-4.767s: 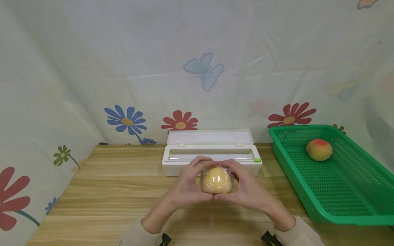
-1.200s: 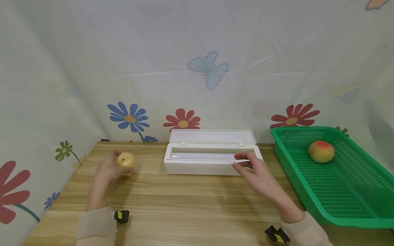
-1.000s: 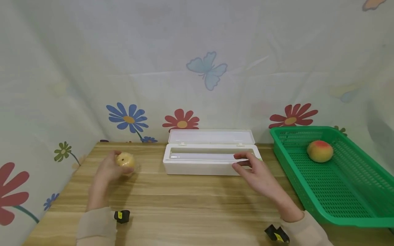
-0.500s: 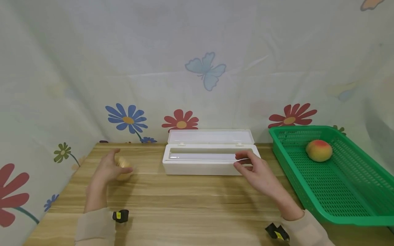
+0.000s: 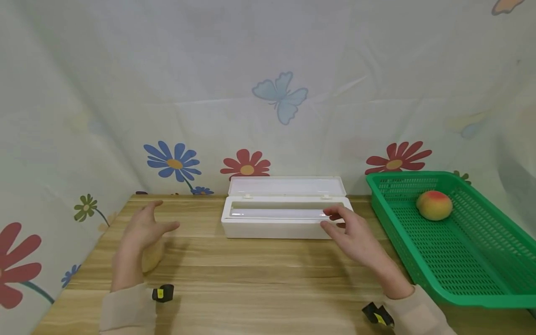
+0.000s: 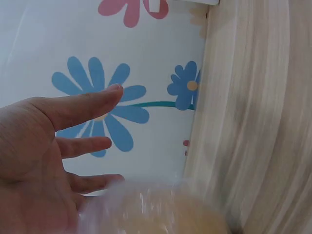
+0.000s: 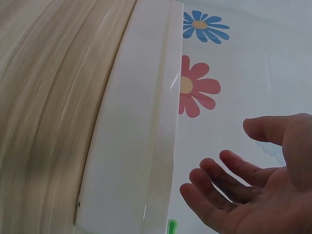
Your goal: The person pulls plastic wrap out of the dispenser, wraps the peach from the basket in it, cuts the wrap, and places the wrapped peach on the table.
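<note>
My left hand [image 5: 144, 229] is at the left of the table, thumb and fingers spread apart with nothing between them. A pale yellow peach in clear plastic wrap [image 5: 153, 257] lies just below that hand, partly hidden by the wrist. In the left wrist view the wrapped peach [image 6: 161, 212] shows blurred at the bottom edge. Near the right end of a white cling film box [image 5: 272, 229] hovers my right hand [image 5: 356, 239], fingers loosely bent and holding nothing. The box's lid is up, and a roll of film [image 5: 276, 213] lies inside.
A green plastic basket [image 5: 444, 298] stands at the right with an unwrapped red-and-yellow peach [image 5: 434, 205] inside. Behind the wooden table [image 5: 251, 288] hangs a flower-printed cloth [image 5: 201, 93].
The wrapped peach, held in both hands at first, went left in my left hand. The fingers have let go, and it has rolled towards me under the wrist. My right hand has barely moved lately.
</note>
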The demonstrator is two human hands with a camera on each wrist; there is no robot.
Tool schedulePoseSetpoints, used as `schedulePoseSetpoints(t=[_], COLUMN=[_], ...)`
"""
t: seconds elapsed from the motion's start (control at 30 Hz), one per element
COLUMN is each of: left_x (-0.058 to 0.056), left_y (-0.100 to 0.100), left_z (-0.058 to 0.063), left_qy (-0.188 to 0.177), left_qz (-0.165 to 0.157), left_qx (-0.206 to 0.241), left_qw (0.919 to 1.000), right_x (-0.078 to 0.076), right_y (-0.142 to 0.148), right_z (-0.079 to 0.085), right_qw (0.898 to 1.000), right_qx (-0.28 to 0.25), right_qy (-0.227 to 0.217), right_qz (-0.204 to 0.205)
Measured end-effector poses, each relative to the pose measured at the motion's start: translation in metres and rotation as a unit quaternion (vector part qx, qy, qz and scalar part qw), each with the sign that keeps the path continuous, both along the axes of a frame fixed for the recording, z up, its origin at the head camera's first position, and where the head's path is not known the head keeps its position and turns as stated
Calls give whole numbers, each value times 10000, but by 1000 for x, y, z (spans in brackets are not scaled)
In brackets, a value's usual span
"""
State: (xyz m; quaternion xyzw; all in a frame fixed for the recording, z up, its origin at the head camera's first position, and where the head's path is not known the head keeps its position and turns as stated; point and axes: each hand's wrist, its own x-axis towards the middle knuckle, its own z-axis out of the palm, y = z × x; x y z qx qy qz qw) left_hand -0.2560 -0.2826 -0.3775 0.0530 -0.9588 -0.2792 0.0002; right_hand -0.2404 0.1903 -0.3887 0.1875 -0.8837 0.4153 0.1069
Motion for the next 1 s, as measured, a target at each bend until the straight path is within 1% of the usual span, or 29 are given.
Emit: schedulePoseSetpoints(t=[0.13,0.23,0.47,0.6,0.8,1.0], left_x=[-2,-5,-10,-14,-23,-28], left_y=[9,16,35,51,78,105], left_z=[4,3,-3,-8,-16,-21], left_qy=[201,423,922,1235,1731,2087], left_qz=[-67,-124,-425,-669,-1127,-1764], left_qx=[-396,-511,-332,-250,-109,21], left_qw=[9990,9977,9943,9898,9784,9619], right_x=[-3,-5,-9,-13,-17,-20], right_y=[3,5,7,8,10,11], right_z=[-4,-7,-11,-15,-20,-21], right_qw=[9984,9963,9926,9885,9866,9834], right_qx=[301,474,815,1120,1219,1374], right_qy=[442,637,744,874,1008,1149], right_qz=[-177,-336,-503,-526,-399,-284])
